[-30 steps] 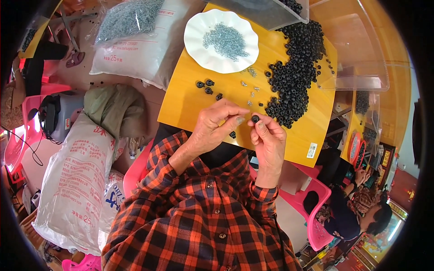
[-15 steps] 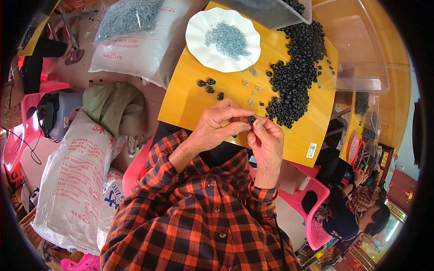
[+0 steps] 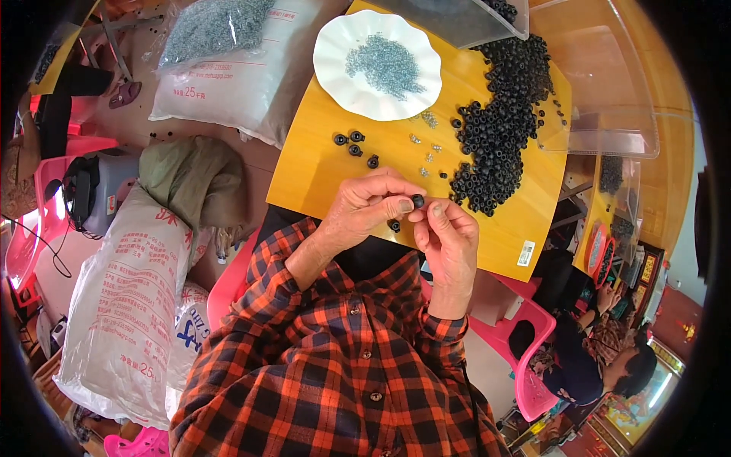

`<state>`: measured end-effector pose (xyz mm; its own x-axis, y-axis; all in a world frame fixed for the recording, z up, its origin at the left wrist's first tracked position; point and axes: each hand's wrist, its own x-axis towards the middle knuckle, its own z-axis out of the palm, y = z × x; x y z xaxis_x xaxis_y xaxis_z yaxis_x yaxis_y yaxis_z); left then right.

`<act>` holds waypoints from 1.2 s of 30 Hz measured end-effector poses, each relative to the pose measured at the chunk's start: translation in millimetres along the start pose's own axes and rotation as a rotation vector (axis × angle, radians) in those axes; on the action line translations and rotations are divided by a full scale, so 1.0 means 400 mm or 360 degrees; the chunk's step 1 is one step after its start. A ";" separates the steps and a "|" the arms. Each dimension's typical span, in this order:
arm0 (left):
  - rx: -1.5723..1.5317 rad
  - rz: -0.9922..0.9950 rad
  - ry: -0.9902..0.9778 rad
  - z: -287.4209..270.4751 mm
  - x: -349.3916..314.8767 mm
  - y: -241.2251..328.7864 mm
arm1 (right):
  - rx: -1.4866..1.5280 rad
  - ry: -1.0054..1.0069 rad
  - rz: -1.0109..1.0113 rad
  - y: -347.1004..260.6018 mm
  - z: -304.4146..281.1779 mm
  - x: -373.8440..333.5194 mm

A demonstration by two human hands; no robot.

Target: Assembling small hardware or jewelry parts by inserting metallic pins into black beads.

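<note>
Over the near edge of the yellow table (image 3: 304, 177), my left hand (image 3: 358, 206) pinches a small round black plastic part (image 3: 418, 200) between thumb and index finger. Close beside it, my right hand (image 3: 451, 236) has its thumb and fingers pressed together; anything in them is too small to make out. Another black part (image 3: 394, 225) shows just below the left thumb. Several black parts (image 3: 355, 151) lie loose beyond my left hand. To the right, a large heap of small black rings (image 3: 487, 145) spreads over the table. Tiny clear pieces (image 3: 429, 148) lie between them.
A white scalloped plate (image 3: 335, 65) holds a pile of clear pieces at the back. A clear plastic bin (image 3: 472, 27) stands behind the heap. White sacks (image 3: 122, 305) stand at left. A person (image 3: 586, 358) sits at the right near a pink chair (image 3: 533, 392).
The black part has turned and shifted slightly left, its open end no longer facing up, and the right fingertips have drawn a little away from it. The second black part shows more.
</note>
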<state>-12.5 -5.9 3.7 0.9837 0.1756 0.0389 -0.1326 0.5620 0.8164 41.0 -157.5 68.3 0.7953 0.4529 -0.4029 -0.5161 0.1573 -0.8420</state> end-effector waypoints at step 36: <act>0.0167 0.0110 0.0113 -0.028 0.003 0.064 | 0.0110 0.0137 0.0146 -0.009 -0.007 -0.002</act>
<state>-16.0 17.9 18.0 0.9611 0.2697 0.0597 -0.1830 0.4595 0.8691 42.9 -160.9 70.7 0.7666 0.3916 -0.5089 -0.6063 0.1802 -0.7746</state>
